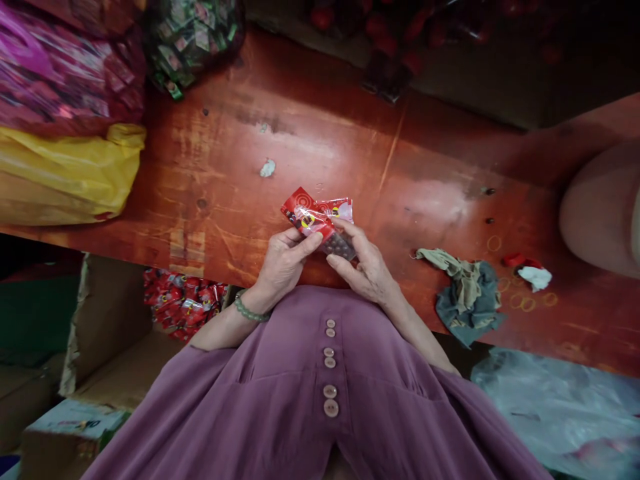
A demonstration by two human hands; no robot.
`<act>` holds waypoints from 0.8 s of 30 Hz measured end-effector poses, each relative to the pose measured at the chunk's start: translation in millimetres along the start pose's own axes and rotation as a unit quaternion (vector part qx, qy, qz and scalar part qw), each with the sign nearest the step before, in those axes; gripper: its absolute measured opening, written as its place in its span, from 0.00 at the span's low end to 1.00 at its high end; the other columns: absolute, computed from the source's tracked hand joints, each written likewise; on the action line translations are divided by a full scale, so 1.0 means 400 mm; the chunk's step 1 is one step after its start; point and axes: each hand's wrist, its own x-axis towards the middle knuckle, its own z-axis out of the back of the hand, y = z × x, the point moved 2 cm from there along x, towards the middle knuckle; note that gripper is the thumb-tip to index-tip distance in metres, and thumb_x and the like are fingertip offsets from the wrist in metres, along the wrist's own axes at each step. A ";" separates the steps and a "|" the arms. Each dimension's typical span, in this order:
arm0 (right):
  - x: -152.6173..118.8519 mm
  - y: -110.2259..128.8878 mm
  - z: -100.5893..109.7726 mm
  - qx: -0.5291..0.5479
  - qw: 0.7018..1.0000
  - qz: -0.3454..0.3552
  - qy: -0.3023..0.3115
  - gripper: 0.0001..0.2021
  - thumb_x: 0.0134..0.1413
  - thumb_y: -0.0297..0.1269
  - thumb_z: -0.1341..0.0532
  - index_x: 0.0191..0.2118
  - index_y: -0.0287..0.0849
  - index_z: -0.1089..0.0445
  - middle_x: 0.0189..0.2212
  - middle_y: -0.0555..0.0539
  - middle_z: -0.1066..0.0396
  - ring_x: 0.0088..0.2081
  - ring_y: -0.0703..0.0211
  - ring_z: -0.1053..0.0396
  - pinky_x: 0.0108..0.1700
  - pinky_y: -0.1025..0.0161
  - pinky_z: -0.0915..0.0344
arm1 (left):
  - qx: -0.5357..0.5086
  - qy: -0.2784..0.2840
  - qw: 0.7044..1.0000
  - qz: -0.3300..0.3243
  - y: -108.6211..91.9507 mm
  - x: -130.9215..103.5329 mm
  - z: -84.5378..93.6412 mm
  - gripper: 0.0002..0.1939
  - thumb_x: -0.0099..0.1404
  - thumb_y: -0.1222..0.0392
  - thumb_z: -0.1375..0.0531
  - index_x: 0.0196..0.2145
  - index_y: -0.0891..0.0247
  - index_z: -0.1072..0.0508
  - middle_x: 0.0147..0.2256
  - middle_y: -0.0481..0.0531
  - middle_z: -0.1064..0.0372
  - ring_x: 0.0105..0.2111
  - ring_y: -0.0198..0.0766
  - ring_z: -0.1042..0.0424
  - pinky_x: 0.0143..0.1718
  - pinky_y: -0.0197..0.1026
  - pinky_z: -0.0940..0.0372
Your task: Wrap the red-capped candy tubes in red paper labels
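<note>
My left hand (290,259) pinches a red printed packet (306,215) between thumb and fingers, near the table's front edge. My right hand (361,261) is on the right side, its fingers around a clear packet (340,244) with small dark round pieces inside. A second red printed top (342,209) shows behind the first packet, above my right fingertips. The packets overlap, and which top belongs to the clear part cannot be made out. Both hands are close together in front of the purple garment.
The red-brown table (280,87) holds a yellow bag (65,173), a dark bag of green-wrapped pieces (195,40), a grey cloth (467,293), rubber bands (527,305) and a pale bucket (600,207). Below left, a cardboard box (107,320) stands beside red packets (185,303).
</note>
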 end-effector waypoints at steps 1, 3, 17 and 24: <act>-0.003 -0.003 0.000 -0.003 1.000 0.007 -0.003 0.25 0.63 0.38 0.42 0.64 0.45 0.42 0.58 0.42 0.30 0.53 0.54 0.28 0.55 0.54 0.29 | -0.009 -0.013 1.000 0.002 0.003 0.000 -0.001 0.16 0.50 0.50 0.26 0.32 0.62 0.20 0.32 0.48 0.21 0.32 0.32 0.25 0.44 0.38 0.31; -0.008 -0.010 -0.002 -0.016 0.999 0.025 -0.020 0.23 0.64 0.36 0.42 0.63 0.45 0.42 0.57 0.42 0.30 0.52 0.54 0.27 0.54 0.54 0.28 | -0.018 -0.032 0.999 0.002 0.007 0.001 -0.004 0.16 0.47 0.50 0.25 0.30 0.63 0.20 0.30 0.48 0.21 0.31 0.31 0.26 0.42 0.36 0.32; 0.009 -0.024 -0.023 -0.073 0.987 0.130 -0.061 0.26 0.65 0.32 0.43 0.66 0.49 0.46 0.56 0.41 0.30 0.56 0.53 0.29 0.57 0.53 0.29 | -0.028 -0.045 0.997 -0.064 -0.022 0.037 0.005 0.20 0.41 0.50 0.23 0.30 0.61 0.21 0.31 0.47 0.22 0.33 0.36 0.24 0.45 0.41 0.29; 0.013 -0.038 -0.027 -0.074 0.990 0.103 -0.057 0.23 0.67 0.36 0.45 0.65 0.49 0.45 0.56 0.41 0.30 0.56 0.54 0.29 0.56 0.52 0.28 | -0.007 -0.025 0.999 -0.022 -0.017 0.049 0.006 0.15 0.44 0.53 0.24 0.28 0.61 0.20 0.30 0.46 0.22 0.31 0.32 0.26 0.42 0.37 0.30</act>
